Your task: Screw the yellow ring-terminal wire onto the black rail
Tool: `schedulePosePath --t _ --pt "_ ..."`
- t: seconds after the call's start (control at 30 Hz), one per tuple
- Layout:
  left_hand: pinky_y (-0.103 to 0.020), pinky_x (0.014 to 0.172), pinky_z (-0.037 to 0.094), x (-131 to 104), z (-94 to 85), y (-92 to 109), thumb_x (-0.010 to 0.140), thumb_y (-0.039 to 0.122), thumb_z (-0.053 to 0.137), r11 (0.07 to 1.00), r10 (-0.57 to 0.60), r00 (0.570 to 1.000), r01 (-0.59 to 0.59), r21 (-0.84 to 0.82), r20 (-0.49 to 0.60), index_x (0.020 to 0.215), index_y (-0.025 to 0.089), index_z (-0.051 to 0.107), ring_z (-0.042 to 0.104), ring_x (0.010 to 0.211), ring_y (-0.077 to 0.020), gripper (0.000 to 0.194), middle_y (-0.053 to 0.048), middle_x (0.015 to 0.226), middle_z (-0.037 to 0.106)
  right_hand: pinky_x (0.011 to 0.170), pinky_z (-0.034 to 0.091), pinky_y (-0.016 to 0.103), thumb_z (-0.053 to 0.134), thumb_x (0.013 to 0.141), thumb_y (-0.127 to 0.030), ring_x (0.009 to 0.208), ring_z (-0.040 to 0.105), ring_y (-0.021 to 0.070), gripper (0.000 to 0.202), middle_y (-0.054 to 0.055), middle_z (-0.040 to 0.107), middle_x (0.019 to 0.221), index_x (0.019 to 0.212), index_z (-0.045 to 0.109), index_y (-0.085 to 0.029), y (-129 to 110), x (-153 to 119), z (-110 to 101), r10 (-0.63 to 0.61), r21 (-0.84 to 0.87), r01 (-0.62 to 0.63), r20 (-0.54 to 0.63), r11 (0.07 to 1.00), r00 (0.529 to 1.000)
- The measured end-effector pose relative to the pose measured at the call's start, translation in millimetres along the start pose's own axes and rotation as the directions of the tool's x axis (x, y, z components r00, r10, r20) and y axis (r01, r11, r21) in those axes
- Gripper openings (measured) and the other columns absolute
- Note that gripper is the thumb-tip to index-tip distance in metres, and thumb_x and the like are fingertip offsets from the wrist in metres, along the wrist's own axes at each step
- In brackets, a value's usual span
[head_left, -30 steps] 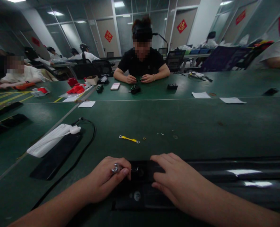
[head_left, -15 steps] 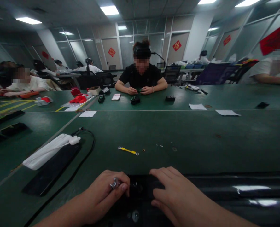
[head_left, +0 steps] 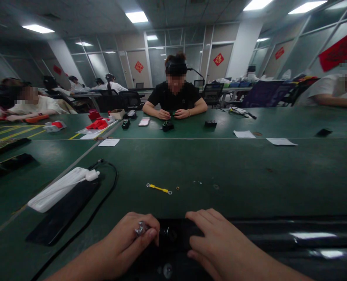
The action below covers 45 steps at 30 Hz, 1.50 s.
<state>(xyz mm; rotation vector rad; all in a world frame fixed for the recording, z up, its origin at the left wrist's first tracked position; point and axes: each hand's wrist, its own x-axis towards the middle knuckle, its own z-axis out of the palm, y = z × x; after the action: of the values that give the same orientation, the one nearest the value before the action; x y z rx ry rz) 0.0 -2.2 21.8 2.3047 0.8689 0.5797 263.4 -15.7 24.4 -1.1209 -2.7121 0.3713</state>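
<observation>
My left hand point(head_left: 132, 240) is closed around a metal tool point(head_left: 141, 228), whose shiny round end sticks out between thumb and forefinger. Beside its fingertips is a dark cylindrical part point(head_left: 165, 231) on a long, glossy black object point(head_left: 273, 234) along the near table edge. My right hand point(head_left: 214, 238) rests on that black object, fingers apart, holding nothing. A round metal piece point(head_left: 168, 270) shows low between the hands. Beyond them lie a yellow strap with ring ends point(head_left: 158, 189) and a small brass-coloured ring point(head_left: 177, 188).
On the left are a white power bank-like block point(head_left: 58, 189), a dark flat slab point(head_left: 63, 214) and a black cable point(head_left: 88, 222). Across the green table point(head_left: 220, 156) sits a person point(head_left: 175, 93) handling a small part. Paper slips point(head_left: 244, 134) and red pieces point(head_left: 99, 124) lie farther off.
The view has shifted very slightly. Both hands keep nearly the same places, and the metal tool in my left hand appears turned a little.
</observation>
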Motion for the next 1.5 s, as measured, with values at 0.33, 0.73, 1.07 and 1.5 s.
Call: schedulePosePath --t 0.33,0.73,1.07,1.5 --pt "-0.024 0.077 0.041 -2.4 0.2 -0.1 0.098 0.018 0.033 1.000 -0.012 1.000 0.012 0.019 0.006 0.090 0.021 0.056 0.061 0.077 -0.0129 0.025 0.002 0.081 0.064 0.091 0.043 0.046 0.062 0.087 -0.030 0.110 0.056 0.0304 0.016 0.011 0.060 0.128 0.080 0.072 -0.020 -0.7 0.6 -0.1 -0.001 -0.026 0.001 -0.019 1.000 1.000" --pt "-0.023 0.076 0.041 -3.5 4.8 -4.5 0.097 0.018 0.035 0.997 -0.032 0.998 0.028 -0.066 -0.058 0.092 0.021 0.057 0.062 0.075 -0.0120 0.023 0.003 0.080 0.067 0.092 0.042 0.047 0.060 0.088 -0.030 0.111 0.055 0.0306 0.017 0.011 0.058 0.130 0.082 0.072 -0.020 0.4 -1.4 0.7 0.004 -0.009 -0.005 -0.006 1.000 1.000" --pt "-0.024 0.078 0.041 -2.4 4.2 -2.4 0.099 0.023 0.032 0.999 0.015 1.000 -0.015 -0.029 -0.015 0.092 0.021 0.057 0.062 0.078 -0.0138 0.025 0.002 0.083 0.066 0.092 0.042 0.046 0.060 0.089 -0.030 0.110 0.054 0.0295 0.016 0.010 0.058 0.130 0.083 0.072 -0.021 0.0 -0.6 0.1 0.010 0.003 -0.010 0.000 1.000 1.000" --pt "-0.024 0.079 0.040 -2.6 4.2 -2.5 0.099 0.021 0.033 1.000 -0.002 1.000 0.002 -0.014 -0.001 0.094 0.022 0.056 0.062 0.080 -0.0137 0.023 0.003 0.085 0.067 0.092 0.042 0.046 0.059 0.089 -0.030 0.112 0.054 0.0297 0.017 0.010 0.057 0.131 0.082 0.071 -0.020 -0.1 -0.8 -0.5 0.004 0.001 -0.003 -0.009 1.000 1.000"
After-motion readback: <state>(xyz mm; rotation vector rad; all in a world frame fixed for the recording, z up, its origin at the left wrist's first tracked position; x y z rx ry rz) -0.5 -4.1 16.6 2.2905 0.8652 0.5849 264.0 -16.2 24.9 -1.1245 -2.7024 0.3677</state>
